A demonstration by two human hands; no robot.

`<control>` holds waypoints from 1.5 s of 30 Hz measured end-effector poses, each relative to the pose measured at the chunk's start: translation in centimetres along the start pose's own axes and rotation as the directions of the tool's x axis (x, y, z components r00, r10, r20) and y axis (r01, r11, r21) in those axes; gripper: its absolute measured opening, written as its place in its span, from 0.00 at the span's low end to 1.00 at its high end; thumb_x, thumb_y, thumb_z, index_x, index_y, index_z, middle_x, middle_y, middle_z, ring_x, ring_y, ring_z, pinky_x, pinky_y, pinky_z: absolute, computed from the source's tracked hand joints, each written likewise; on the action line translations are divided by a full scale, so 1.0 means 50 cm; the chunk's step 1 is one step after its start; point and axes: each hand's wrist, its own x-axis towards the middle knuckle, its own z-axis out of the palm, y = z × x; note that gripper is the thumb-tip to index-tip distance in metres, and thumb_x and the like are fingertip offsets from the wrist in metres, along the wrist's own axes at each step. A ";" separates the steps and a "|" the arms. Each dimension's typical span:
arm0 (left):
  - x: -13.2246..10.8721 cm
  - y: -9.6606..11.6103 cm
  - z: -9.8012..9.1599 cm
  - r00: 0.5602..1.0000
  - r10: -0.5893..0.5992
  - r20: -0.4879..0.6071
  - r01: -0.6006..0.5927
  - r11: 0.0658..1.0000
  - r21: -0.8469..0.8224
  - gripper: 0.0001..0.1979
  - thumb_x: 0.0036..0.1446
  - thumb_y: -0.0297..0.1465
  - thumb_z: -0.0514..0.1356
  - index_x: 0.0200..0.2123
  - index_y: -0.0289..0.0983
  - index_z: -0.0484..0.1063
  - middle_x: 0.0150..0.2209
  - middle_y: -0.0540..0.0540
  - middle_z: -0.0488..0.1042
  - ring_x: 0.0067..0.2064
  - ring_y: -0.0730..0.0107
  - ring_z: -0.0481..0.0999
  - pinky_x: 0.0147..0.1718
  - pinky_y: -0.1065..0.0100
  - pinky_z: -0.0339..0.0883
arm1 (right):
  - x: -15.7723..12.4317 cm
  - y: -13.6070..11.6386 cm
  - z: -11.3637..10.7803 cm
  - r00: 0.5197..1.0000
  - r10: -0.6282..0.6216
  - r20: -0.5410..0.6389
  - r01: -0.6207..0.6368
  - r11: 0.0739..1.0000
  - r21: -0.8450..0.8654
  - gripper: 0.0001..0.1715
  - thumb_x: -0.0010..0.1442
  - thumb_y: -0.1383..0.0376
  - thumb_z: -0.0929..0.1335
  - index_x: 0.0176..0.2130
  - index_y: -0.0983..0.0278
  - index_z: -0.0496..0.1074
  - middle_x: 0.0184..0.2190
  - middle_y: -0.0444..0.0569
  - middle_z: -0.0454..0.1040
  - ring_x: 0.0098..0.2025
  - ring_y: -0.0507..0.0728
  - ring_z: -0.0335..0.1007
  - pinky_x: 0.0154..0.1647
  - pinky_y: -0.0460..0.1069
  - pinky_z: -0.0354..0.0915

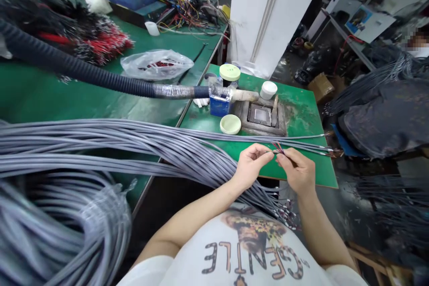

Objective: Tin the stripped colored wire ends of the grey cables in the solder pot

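Note:
My left hand (250, 165) pinches a grey sheathed cable (264, 154) between thumb and fingers, above the green bench's front edge. My right hand (295, 172) pinches the thin coloured wires (278, 147) fanning from that cable's stripped end. The two hands nearly touch around those wires. A large bundle of grey cables (110, 143) runs from the left across the bench, under my left forearm, and hangs past the bench edge. Several cable ends with bare tips (326, 147) lie to the right of my hands.
A metal solder pot (260, 115) sits on the green bench (301, 111), among jars and lids. A thick corrugated black hose (83, 71) crosses the neighbouring bench. A coiled cable bundle (60, 228) fills the lower left. A person (418, 44) sits at the far right.

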 end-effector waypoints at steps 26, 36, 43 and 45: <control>0.007 0.015 -0.077 0.845 0.529 0.075 -0.454 0.636 0.624 0.04 0.53 0.31 0.65 0.28 0.38 0.75 0.27 0.48 0.75 0.32 0.68 0.72 0.37 0.64 0.64 | 0.054 0.017 0.035 0.978 -0.176 0.113 0.188 0.977 -0.105 0.04 0.58 0.68 0.69 0.34 0.61 0.76 0.29 0.44 0.75 0.33 0.53 0.69 0.37 0.49 0.64; 0.011 0.015 -0.103 0.973 0.149 -0.178 -0.091 0.951 0.294 0.08 0.49 0.34 0.67 0.27 0.35 0.74 0.26 0.50 0.75 0.30 0.74 0.71 0.34 0.70 0.64 | 0.127 -0.003 0.070 0.990 -0.102 0.101 0.104 0.995 -0.012 0.08 0.57 0.63 0.70 0.27 0.63 0.76 0.25 0.44 0.73 0.28 0.52 0.68 0.32 0.48 0.63; 0.039 0.027 -0.095 0.978 0.060 -0.199 -0.077 0.994 -0.079 0.13 0.45 0.36 0.70 0.32 0.35 0.75 0.29 0.49 0.77 0.32 0.74 0.73 0.36 0.70 0.66 | 0.149 -0.021 0.096 0.972 -0.105 0.209 0.108 0.994 -0.002 0.08 0.56 0.63 0.70 0.28 0.63 0.77 0.25 0.44 0.74 0.28 0.52 0.68 0.32 0.47 0.63; 0.044 0.028 -0.095 0.971 0.091 -0.222 -0.107 0.992 -0.063 0.12 0.47 0.36 0.68 0.30 0.35 0.74 0.27 0.50 0.76 0.30 0.74 0.73 0.36 0.70 0.66 | 0.151 -0.022 0.104 0.969 -0.108 0.221 0.109 0.994 0.009 0.08 0.56 0.63 0.70 0.29 0.63 0.77 0.26 0.44 0.74 0.29 0.52 0.68 0.32 0.47 0.63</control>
